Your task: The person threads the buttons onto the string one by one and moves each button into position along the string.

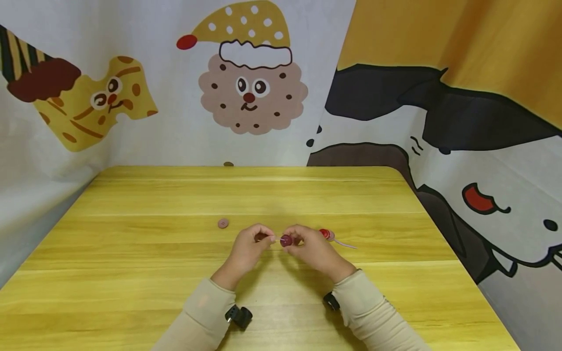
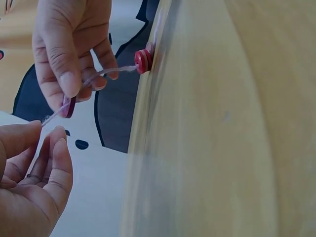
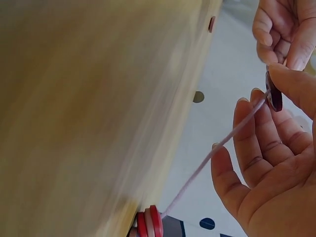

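Over the middle of the table, my right hand pinches a dark red button between thumb and fingers. A pale pink string passes through that button. Its end is pinched between the thumb and finger of my left hand, just left of the button. Behind the right hand, the string runs down to several red and pink buttons threaded together on it at the table surface. The string's other end lies on the table to their right.
A loose dusty-pink button lies flat on the wooden table, left of my hands and a little farther back. Behind the table hangs a cartoon-printed curtain. Small black devices are strapped at both wrists.
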{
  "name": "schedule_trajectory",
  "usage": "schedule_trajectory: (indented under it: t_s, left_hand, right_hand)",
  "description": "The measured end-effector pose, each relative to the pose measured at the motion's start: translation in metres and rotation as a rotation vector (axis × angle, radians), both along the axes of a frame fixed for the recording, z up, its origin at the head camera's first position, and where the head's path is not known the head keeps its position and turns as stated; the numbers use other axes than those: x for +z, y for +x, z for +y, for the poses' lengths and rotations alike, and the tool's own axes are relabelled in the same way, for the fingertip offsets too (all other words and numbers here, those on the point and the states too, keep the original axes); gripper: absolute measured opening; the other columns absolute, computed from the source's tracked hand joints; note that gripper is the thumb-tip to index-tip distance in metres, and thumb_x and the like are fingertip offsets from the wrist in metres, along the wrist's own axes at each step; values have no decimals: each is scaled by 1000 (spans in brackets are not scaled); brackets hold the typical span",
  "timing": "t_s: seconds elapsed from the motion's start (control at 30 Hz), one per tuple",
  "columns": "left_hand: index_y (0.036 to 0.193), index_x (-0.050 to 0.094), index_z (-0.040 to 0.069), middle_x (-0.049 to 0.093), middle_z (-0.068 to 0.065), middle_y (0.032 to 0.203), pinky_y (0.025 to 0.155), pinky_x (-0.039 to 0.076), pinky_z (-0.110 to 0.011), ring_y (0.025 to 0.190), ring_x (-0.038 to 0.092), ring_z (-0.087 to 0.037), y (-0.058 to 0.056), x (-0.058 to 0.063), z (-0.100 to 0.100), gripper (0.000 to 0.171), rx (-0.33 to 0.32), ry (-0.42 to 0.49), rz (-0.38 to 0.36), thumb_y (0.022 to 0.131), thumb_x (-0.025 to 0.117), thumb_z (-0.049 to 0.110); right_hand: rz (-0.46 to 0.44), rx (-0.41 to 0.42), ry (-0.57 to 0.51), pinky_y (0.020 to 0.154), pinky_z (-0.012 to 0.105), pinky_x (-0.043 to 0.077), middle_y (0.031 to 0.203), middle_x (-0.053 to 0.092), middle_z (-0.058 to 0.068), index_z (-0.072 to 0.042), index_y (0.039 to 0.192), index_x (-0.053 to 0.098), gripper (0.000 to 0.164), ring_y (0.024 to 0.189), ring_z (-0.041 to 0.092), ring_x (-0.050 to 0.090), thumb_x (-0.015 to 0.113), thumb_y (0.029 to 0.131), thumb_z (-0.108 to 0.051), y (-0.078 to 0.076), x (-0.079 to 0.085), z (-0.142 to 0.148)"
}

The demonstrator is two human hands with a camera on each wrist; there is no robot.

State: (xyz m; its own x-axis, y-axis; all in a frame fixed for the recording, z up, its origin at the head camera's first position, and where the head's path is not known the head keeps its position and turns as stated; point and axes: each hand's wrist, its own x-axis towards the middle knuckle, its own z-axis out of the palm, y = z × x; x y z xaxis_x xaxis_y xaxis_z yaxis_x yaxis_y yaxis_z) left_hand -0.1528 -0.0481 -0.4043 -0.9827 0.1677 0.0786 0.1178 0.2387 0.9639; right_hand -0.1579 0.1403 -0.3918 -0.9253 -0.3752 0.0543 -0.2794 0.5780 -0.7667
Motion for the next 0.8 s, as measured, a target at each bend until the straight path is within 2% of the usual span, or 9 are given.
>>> schedule_trajectory:
  t_s: [0.4, 0.6, 0.8]
  left_hand:
    - [89, 66, 5, 63, -4, 86, 69, 46, -29, 78, 55, -16, -1, 0, 0, 4, -3, -43, -18, 92, 64, 6]
    - [89, 67, 6, 63, -3, 86, 70, 47, -32, 78, 55, -16, -1, 0, -2, 5, 0, -46, -11, 93, 63, 7]
    - [89, 67, 6, 63, -3, 84, 66, 45, -29, 76, 54, -16, -2, -1, -2, 5, 8, -45, -12, 93, 64, 7]
  right_hand:
    - [-33, 19, 3, 70, 28, 49, 88, 63, -5, -12, 104, 65, 19, 83, 13, 57, 72, 87, -8, -3, -2, 9]
    - [-9, 10, 57, 72, 30, 49, 89, 65, -7, -14, 104, 66, 20, 84, 11, 59, 73, 86, -10, -4, -1, 13]
    - [-3, -5, 88, 70, 29, 49, 89, 65, -7, -16, 103, 66, 20, 83, 11, 59, 74, 85, -11, -7, -1, 20]
